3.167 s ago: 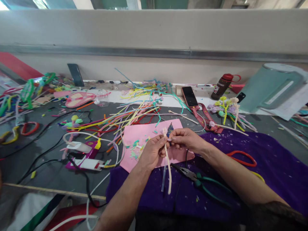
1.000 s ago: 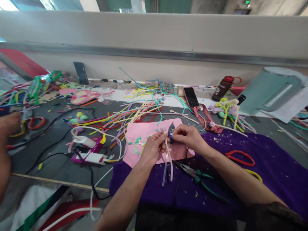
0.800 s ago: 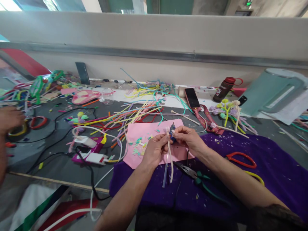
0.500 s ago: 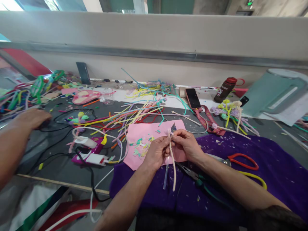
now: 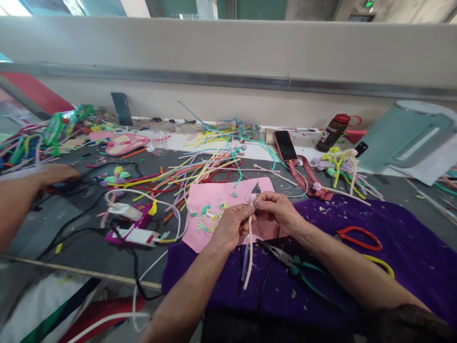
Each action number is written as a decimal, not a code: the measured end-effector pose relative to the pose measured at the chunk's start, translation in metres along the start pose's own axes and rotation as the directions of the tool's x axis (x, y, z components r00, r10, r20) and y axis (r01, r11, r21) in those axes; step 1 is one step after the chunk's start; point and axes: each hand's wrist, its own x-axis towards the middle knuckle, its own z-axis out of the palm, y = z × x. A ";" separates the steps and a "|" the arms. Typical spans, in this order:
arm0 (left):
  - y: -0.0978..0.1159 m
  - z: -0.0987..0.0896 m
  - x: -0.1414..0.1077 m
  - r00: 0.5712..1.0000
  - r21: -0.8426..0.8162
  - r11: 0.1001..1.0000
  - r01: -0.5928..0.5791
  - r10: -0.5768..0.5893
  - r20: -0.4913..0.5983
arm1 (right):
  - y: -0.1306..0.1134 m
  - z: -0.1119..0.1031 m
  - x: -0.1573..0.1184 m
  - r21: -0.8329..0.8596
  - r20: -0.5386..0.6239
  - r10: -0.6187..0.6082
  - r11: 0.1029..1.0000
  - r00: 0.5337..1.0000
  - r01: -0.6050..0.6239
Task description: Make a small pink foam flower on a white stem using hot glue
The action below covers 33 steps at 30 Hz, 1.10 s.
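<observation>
Between my two hands is a cream pipe cleaner with a small pale pink, fuzzy bunch at its top; its tail hangs down toward me. My left hand pinches it just under the bunch. From the other side, the thumb and forefinger of my right hand close on the same spot. A clear glue stick and a dark tip show behind, with the tool between them mostly hidden. Under my hands lies a pink sheet with several cut bits. Green-handled pliers rest below my right wrist.
Purple cloth covers the front, with red-handled scissors partly under my right arm. Loose pipe cleaners, a phone, a bottle and a teal jug stand or lie behind. A power strip and another person's arm are left.
The pipe cleaner's tail has swung left and toward me. My right forearm has shifted, so more of the pliers shows. The other person's hand at left has moved slightly.
</observation>
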 end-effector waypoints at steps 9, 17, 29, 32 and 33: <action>-0.001 -0.003 0.000 0.999 -0.046 0.998 0.036 -0.035 0.024 | -0.009 -0.008 0.001 -0.106 0.044 -0.038 0.993 0.998 0.043; 0.002 -0.005 0.000 1.000 -0.036 0.999 -0.025 0.026 0.004 | -0.018 -0.014 0.003 -0.128 -0.007 -0.096 0.987 0.995 0.094; 0.004 -0.007 0.001 0.995 -0.160 0.982 0.096 -0.090 0.047 | -0.023 -0.013 0.002 -0.063 -0.044 -0.055 0.997 0.998 0.052; 0.004 -0.006 0.000 0.997 -0.120 0.990 0.069 -0.064 0.044 | -0.025 -0.012 0.000 -0.111 -0.051 -0.072 0.992 0.996 0.066; 0.004 -0.006 0.000 0.998 -0.101 0.993 0.054 -0.050 0.041 | -0.026 -0.011 0.000 -0.130 -0.052 -0.081 0.989 0.995 0.074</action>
